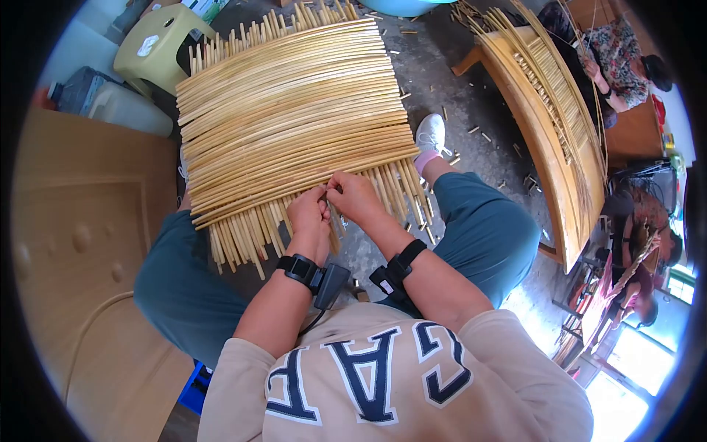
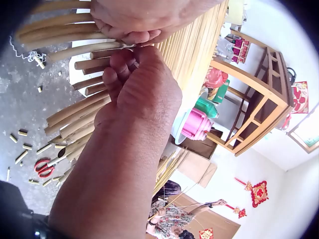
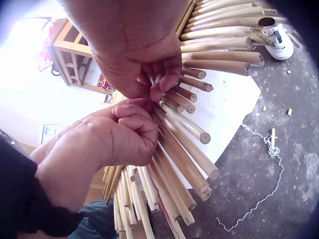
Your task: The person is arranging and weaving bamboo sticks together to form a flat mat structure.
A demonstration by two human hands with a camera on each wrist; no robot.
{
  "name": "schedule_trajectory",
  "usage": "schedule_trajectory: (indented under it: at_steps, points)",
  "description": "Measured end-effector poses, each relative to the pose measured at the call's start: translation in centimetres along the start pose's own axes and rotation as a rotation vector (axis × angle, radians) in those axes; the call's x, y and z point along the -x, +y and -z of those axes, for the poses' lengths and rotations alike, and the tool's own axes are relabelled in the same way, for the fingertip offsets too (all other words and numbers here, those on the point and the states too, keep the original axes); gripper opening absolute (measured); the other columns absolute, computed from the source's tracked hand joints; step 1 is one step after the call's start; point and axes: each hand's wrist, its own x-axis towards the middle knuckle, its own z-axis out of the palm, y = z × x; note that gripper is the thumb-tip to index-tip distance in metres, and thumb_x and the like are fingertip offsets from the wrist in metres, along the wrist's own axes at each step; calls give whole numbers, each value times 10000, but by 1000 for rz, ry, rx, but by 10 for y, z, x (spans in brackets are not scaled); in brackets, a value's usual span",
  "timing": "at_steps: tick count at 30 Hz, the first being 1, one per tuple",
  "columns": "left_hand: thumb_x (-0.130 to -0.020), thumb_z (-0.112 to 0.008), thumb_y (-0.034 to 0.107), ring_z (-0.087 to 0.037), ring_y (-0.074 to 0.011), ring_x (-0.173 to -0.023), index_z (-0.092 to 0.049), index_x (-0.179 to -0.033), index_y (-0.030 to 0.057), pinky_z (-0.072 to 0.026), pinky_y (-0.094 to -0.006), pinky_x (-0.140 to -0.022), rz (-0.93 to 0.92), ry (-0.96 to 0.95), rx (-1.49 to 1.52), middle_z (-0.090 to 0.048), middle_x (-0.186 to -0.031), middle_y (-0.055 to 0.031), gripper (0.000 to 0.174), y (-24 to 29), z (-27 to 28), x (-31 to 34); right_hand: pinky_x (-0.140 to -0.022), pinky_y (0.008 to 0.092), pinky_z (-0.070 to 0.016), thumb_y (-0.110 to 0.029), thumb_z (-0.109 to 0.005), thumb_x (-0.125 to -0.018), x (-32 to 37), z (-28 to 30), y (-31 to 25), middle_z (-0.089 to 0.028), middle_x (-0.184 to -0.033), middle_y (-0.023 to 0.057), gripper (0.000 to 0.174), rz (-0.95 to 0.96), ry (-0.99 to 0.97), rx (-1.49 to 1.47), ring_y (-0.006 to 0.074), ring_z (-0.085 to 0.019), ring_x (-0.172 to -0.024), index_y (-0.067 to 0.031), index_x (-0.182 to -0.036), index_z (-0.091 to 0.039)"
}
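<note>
A mat of pale reed sticks, laid crosswise over other sticks, lies between the person's knees. At its near edge the two hands meet. The left hand has its fingers curled, thumb and forefinger pinching close to the outermost stick. Beside it, the right hand pinches at the same spot, fingertips almost against the left ones. A thin bit of string shows between the fingertips in the left wrist view; most of it is hidden by the fingers. Cut stick ends jut out below both hands.
White string trails over the floor. Red-handled scissors lie among cut stick pieces. A plastic stool stands at the far left, a wooden panel closer. Across the room a person sits by a curved wooden bench.
</note>
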Motion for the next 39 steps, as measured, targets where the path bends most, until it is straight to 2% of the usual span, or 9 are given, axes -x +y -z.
schedule_trajectory:
  at_steps: [1,3,21,26,29,39]
  points:
    - [-765,-593,59,-353,-95,-347,-561,-680,33,-254,-236,-335,1,-21,3,-411,-460,3,94,0,1,-1,-609,417,-469,-207,-593,-708,1,1,-1,-605,-675,152,135,0,6,0,333,-592,-671,-73,-722,-603]
    - [-768,-590,65,-351,-92,-349,-560,-679,37,-251,-234,-338,2,-46,5,-411,-460,6,98,-1,2,-2,-558,365,-458,-147,-587,-705,2,2,-2,-596,-645,151,123,44,8,28,289,-587,-596,-28,-731,-601]
    - [-755,-600,76,-364,-62,-391,-593,-694,53,-264,-197,-363,28,-13,-6,-439,-490,27,66,1,3,-3,-563,375,-460,-188,-603,-664,3,6,-4,-598,-640,125,139,83,-68,58,297,-589,-614,-51,-665,-578]
    - [-744,-610,68,-354,-68,-370,-572,-668,73,-253,-206,-349,-7,-16,-25,-426,-483,29,85,0,3,-4,-564,374,-458,-200,-603,-656,4,4,-2,-595,-633,113,148,104,-79,55,289,-585,-611,-55,-665,-577]
    - [-765,-596,96,-357,-97,-363,-560,-666,51,-272,-223,-352,-20,-44,-38,-408,-446,16,114,-2,4,-7,-569,375,-455,-200,-602,-653,2,7,0,-593,-629,112,147,120,-102,27,289,-581,-610,-55,-659,-576]
    - [-764,-596,107,-341,-104,-360,-546,-652,54,-259,-237,-352,-1,-25,-31,-379,-433,13,133,2,2,-5,-578,377,-451,-202,-611,-642,3,7,-1,-589,-629,124,159,122,-140,70,292,-576,-617,-48,-632,-574]
